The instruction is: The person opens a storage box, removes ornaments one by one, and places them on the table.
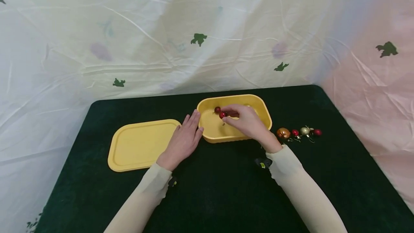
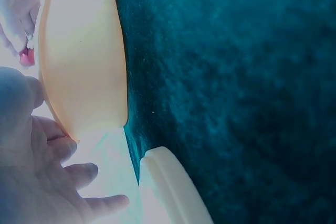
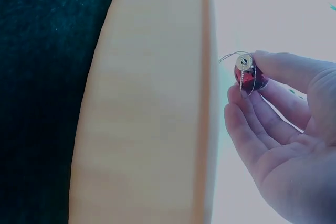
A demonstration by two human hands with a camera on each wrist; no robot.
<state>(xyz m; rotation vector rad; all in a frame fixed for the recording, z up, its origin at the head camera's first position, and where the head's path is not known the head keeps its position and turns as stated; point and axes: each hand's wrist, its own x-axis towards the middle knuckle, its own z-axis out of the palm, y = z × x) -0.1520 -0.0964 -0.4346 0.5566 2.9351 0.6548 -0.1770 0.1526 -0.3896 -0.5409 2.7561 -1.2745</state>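
My right hand point(image 1: 244, 120) pinches a small shiny red bauble point(image 3: 251, 78) between thumb and fingertips, over the yellow box point(image 1: 211, 139). A gold cap and thin string loop show on the bauble in the right wrist view. Inside the box lies a darker red bauble point(image 1: 217, 110), just beyond the held one; part of the interior is hidden by my right hand. With fingers extended, my left hand point(image 1: 185, 137) rests against the box's left end, fingertips at the rim. Its outer side overlaps the right end of the flat yellow lid point(image 1: 137, 146).
To the right of the box lie several baubles in a row: an orange one point(image 1: 283, 133), a small red one point(image 1: 295, 132), a pale gold one point(image 1: 304, 131) and a dark red one point(image 1: 317, 132). A dark green cloth point(image 1: 213, 190) covers the table, with a patterned curtain point(image 1: 233, 56) behind.
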